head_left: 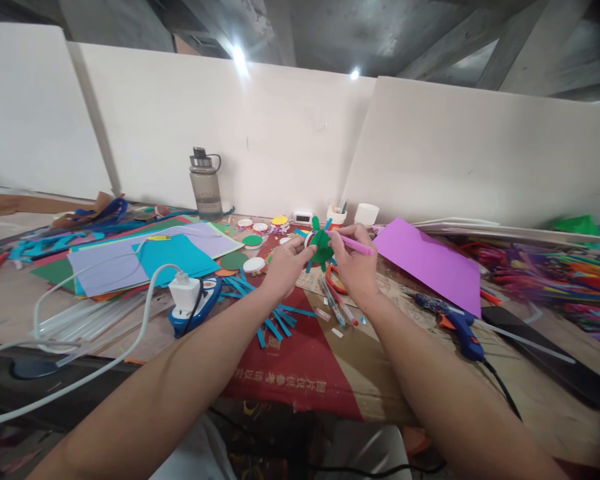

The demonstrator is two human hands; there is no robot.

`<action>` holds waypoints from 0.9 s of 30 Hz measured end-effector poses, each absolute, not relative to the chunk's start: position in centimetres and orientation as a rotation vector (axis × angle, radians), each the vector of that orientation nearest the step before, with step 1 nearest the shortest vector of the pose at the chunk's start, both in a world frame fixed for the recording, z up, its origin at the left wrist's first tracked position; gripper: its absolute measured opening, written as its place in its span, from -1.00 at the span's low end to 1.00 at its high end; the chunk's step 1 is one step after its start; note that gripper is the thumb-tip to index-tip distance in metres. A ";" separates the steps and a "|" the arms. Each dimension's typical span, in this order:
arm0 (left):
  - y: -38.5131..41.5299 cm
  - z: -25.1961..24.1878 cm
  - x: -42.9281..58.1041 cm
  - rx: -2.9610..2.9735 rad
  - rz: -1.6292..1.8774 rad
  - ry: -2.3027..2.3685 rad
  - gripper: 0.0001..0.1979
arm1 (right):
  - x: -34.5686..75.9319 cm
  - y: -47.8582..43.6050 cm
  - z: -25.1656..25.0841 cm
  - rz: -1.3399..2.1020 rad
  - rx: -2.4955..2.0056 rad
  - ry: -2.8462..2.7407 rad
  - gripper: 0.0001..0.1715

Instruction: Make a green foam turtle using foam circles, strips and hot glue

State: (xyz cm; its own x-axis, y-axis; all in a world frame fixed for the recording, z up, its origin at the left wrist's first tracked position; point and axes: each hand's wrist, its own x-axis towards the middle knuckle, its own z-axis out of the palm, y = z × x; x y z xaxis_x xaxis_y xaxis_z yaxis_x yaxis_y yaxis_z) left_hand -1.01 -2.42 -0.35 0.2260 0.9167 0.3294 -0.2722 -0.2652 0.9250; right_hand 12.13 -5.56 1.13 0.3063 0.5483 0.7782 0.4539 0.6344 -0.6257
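Observation:
My left hand [289, 265] is closed on the edge of a round green paper craft [321, 248], which has green and blue strips sticking out around it and a white rim at its left. In my right hand [356, 267] is a pink pen [357, 247], its tip end at the green disc. Below the hands lie loose blue paper strips [280, 320], several pens [336, 303] and a pair of orange-handled scissors [337, 280], partly hidden by my right hand. Left of my left hand sit a white round lid [254, 267] and a green-topped one [253, 241].
At left are coloured paper sheets [110, 267], a blue power socket [200, 313] with white cables, and a water bottle [206, 187]. To the right lie a purple sheet [430, 263], a blue glue gun [460, 327], a dark flat slab [545, 357] and bundled pipe cleaners [570, 277].

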 end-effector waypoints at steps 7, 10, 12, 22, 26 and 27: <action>-2.7 0.1 -1.0 1.280 1.322 0.637 -0.65 | 12.1 -5.6 1.2 0.042 -0.959 -1.324 -0.78; -2.8 0.2 -1.0 1.262 1.312 0.629 -0.64 | 12.1 -5.6 1.2 0.057 -0.953 -1.323 -0.79; -2.7 0.1 -1.0 1.254 1.315 0.629 -0.64 | 12.1 -5.6 1.2 0.046 -0.959 -1.321 -0.79; -2.5 -0.1 -1.0 1.239 1.319 0.593 -0.70 | 12.1 -5.7 1.2 0.033 -0.961 -1.321 -0.80; -2.7 0.1 -1.1 1.229 1.299 0.560 -0.69 | 12.1 -5.7 1.3 0.016 -0.966 -1.326 -0.80; -2.7 0.1 -1.1 1.225 1.296 0.555 -0.68 | 12.1 -5.7 1.3 0.009 -0.967 -1.328 -0.81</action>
State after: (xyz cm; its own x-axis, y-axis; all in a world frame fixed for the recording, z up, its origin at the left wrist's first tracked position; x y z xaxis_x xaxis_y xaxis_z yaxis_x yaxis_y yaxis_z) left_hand -1.07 -2.73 0.09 0.2638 0.9153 0.3043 -0.4114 -0.1786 0.8938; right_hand 12.14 -5.72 1.32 0.2993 0.5156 0.8029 0.5047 0.6285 -0.5918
